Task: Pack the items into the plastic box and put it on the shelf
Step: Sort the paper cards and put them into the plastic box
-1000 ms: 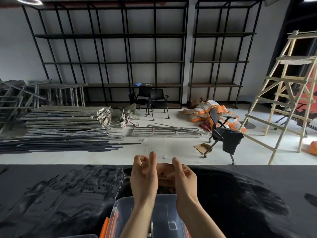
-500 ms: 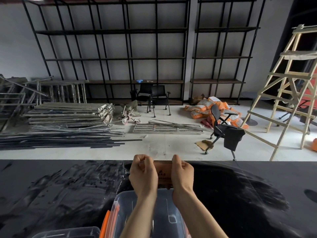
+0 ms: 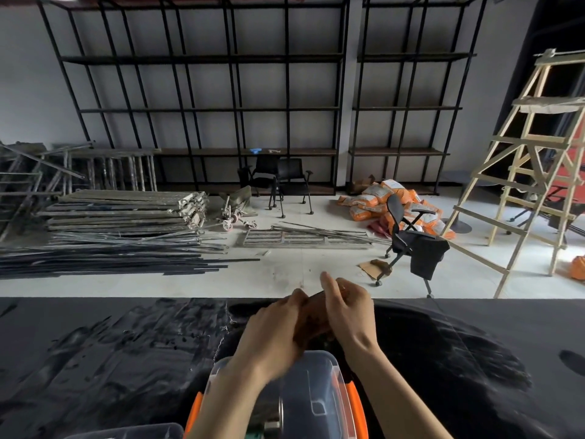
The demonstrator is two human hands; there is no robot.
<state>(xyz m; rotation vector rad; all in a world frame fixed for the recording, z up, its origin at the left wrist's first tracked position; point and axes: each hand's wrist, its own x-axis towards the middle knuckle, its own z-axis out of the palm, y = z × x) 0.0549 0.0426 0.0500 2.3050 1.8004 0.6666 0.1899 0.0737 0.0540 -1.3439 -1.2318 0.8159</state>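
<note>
Plastic box (image 3: pixel 316 384) on table (image 3: pixel 110 359), near edge, centre. Both hands above its far end, packet (image 3: pixel 311 327) between left hand (image 3: pixel 278 331) and right hand (image 3: pixel 348 315). Shelf (image 3: pixel 202 109) behind, across floor.

Brown packet (image 3: pixel 313 324) mostly hidden between left hand (image 3: pixel 272 331) and right hand (image 3: pixel 348 312); motion-blurred, print unreadable. Plastic box (image 3: pixel 316 394) at 6 o'clock cut off by bottom edge, forearms cover much of it, contents unclear. Second clear container (image 3: pixel 133 432) at 7 o'clock barely enters view. Ladder (image 3: pixel 522 172) at 3 o'clock clipped by right edge. Small blue thing on shelf (image 3: pixel 255 150) at 12 o'clock too small to tell.
</note>
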